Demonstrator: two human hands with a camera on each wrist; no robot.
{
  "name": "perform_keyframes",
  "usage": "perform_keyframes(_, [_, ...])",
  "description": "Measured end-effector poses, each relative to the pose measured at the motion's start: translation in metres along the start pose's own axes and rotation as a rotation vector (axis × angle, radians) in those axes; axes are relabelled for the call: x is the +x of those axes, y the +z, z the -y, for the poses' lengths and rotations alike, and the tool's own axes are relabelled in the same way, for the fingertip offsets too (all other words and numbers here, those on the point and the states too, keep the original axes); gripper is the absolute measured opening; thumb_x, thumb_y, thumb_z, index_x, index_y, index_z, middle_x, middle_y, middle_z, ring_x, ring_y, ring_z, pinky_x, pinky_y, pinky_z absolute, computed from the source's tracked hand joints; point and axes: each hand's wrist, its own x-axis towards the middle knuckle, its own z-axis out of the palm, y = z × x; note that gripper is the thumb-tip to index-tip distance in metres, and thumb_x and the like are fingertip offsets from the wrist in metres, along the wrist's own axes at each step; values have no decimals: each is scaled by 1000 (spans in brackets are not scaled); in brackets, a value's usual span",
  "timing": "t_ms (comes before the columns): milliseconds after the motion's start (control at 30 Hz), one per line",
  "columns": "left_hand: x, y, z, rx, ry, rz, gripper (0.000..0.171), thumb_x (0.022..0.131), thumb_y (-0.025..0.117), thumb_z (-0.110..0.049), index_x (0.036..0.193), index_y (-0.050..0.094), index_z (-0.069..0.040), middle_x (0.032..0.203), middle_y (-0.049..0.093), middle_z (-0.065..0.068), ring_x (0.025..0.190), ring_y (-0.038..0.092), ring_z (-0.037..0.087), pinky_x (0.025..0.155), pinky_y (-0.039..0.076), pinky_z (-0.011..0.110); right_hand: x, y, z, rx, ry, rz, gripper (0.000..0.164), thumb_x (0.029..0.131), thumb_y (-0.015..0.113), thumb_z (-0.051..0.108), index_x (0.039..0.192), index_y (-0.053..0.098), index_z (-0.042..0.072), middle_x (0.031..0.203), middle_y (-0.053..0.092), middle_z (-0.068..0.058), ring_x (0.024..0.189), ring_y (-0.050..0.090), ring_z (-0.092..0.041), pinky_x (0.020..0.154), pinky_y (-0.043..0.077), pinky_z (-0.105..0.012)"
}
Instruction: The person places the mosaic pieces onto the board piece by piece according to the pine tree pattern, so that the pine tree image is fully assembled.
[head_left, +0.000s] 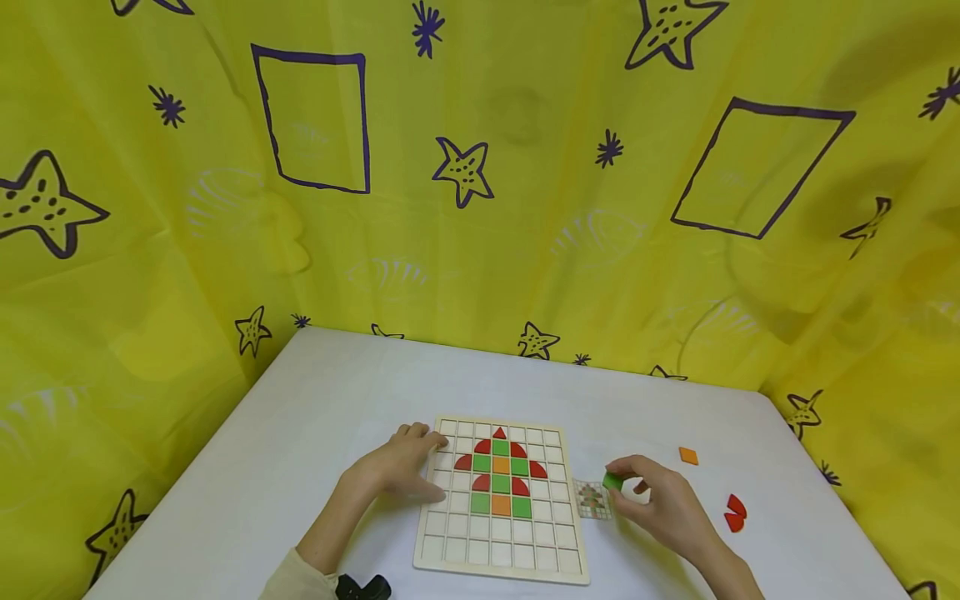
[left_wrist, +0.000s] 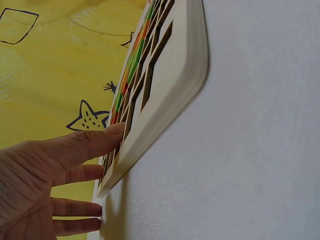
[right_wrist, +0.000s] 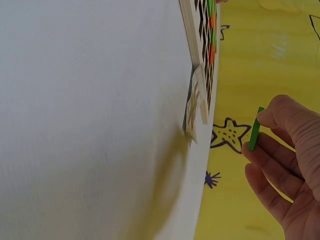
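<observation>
A wooden grid board (head_left: 461,550) lies on the white table, with red, green and orange tiles forming a tree-like pattern in its cells. My left hand (head_left: 401,462) rests at the board's left edge, fingers spread, and in the left wrist view the thumb (left_wrist: 85,145) touches its rim. To the right of the board, my right hand (head_left: 663,504) pinches a green square tile (head_left: 612,481) between thumb and fingers. The right wrist view shows this green tile (right_wrist: 256,129) edge-on, held off the table. Below it lies a small pattern card (head_left: 594,500), against the board's right edge.
An orange tile (head_left: 688,456) and two red tiles (head_left: 735,512) lie on the table at the right. A black object (head_left: 363,588) sits at the front edge, beside the left sleeve. Yellow curtains (head_left: 480,250) with drawn stars enclose the table.
</observation>
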Motion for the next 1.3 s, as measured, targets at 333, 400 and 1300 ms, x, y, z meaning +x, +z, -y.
perform_keyframes(333, [0,1,0,-3,-6,-5,71,74,90,-35,135,61,-11,142,51,19,131,45,41,105,44,62,6,17,27,74,-50,54,34,73,84,-5,103,72,8,97,73,10,85,66,-3,66,55,-25])
perform_keyframes(400, [0,1,0,-2,-6,-4,71,74,90,-34,134,61,-11,141,52,19,131,46,41,105,44,62,7,20,31,96,-77,67,35,74,83,-5,103,71,9,97,73,9,83,65,-4,65,55,-25])
perform_keyframes(1300, [1,1,0,1,0,-11,70,74,90,-34,134,62,-10,138,53,19,129,47,40,106,44,60,23,63,93,19,-267,385,25,83,79,10,106,72,15,101,73,8,88,64,-4,80,56,-28])
